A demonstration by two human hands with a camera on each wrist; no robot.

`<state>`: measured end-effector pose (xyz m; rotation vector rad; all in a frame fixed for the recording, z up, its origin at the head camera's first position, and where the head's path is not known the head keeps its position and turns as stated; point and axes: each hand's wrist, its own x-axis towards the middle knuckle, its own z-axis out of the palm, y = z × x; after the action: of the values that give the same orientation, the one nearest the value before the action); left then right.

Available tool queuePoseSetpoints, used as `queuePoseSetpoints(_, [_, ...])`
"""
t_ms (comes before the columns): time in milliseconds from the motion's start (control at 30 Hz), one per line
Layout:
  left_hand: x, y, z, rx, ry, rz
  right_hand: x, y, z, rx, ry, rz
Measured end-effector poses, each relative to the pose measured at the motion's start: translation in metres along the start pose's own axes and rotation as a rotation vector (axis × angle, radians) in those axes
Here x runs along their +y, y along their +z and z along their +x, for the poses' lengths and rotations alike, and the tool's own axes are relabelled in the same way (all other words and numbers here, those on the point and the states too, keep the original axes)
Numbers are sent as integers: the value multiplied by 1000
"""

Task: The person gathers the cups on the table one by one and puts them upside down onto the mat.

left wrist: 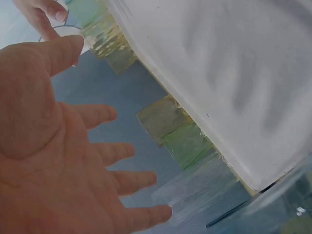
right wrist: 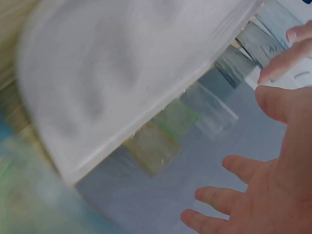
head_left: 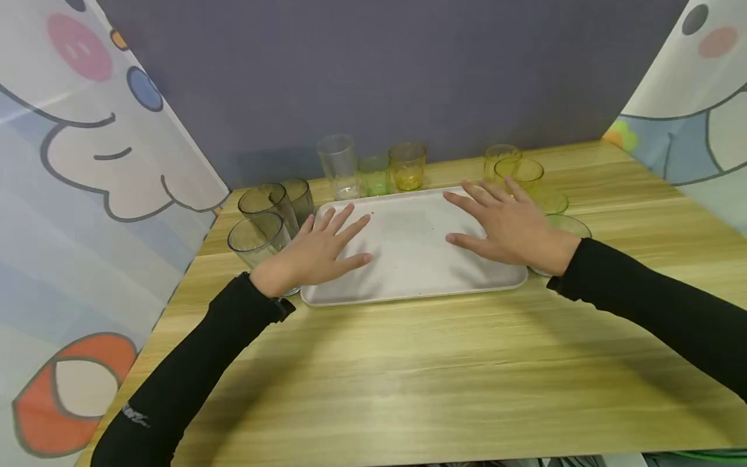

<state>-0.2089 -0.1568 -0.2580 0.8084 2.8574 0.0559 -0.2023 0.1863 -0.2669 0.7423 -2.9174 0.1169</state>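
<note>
hiding parts of tray (head_left: 408, 253), left fingers (head_left: 353, 231) and right fingers (head_left: 467, 205) spread wide; rightmost glass (head_left: 572, 225) partly covered

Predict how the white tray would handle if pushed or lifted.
The white tray lies broad and flat on the table, so it would likely slide rather than tip. Its straight edges suggest it is stiff. Pushed away from the person, it might bump the green glass standing close behind it.

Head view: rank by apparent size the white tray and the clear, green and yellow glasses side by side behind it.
1. White tray
2. Clear glass, tallest of the three
3. Yellow glass
4. Green glass
</note>
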Motion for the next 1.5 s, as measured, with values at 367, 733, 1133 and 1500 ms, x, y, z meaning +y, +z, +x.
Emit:
queuePoseSetpoints(367, [-2, 23, -41, 34, 138, 25, 53, -21, -64, 164, 204, 40])
queuePoseSetpoints(733, [-16, 50, -54, 103, 236, 10, 94, 12, -107, -201, 409, 437])
queuePoseSetpoints(1133, [-17, 54, -53, 173, 300, 73, 91, 27, -99, -113, 410, 586])
queuePoseSetpoints(1500, [-14, 54, -55, 161, 300, 77, 72, 18, -92, 16, 367, 653])
